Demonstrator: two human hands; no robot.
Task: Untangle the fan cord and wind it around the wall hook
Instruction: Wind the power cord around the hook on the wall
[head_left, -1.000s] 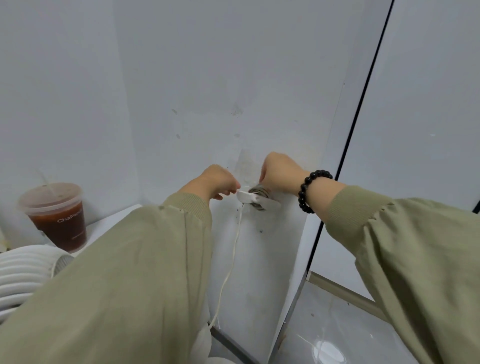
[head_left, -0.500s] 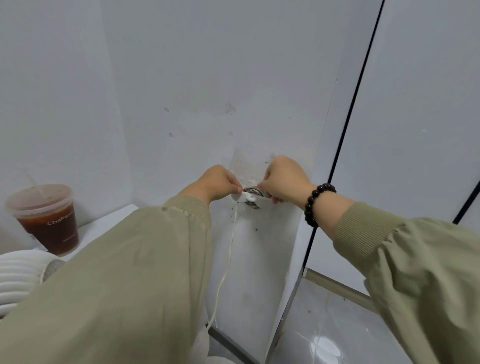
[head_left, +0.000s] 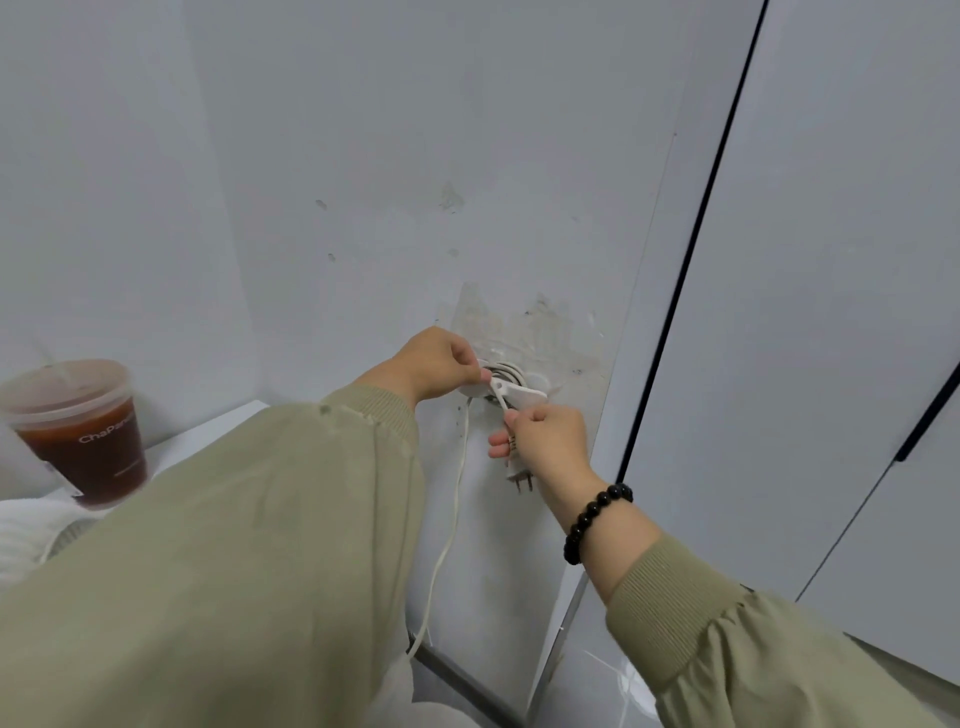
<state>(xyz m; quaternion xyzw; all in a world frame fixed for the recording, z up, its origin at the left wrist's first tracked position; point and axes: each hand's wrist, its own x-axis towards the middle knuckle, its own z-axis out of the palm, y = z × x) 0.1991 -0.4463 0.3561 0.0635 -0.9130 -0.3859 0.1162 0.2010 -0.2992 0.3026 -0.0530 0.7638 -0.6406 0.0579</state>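
A white wall hook (head_left: 524, 393) sticks out from the grey wall, with turns of the white fan cord (head_left: 506, 371) wound behind it. My left hand (head_left: 434, 361) pinches the cord at the hook's left side. My right hand (head_left: 545, 441) is just below the hook, shut on the cord's plug end; the plug (head_left: 521, 477) with its metal prongs points down from my fist. A long stretch of cord (head_left: 451, 530) hangs from the hook down toward the floor, passing behind my left sleeve.
A plastic cup of dark drink (head_left: 83, 431) stands on a white ledge (head_left: 208, 431) at the left. A white ribbed fan part (head_left: 26, 535) shows at the left edge. White panels with dark seams (head_left: 680, 291) fill the right; glossy floor (head_left: 597, 691) below.
My right hand has dropped from beside the hook to below it, bringing the plug end of the cord down with it. My left hand stays at the hook. The camera has tilted.
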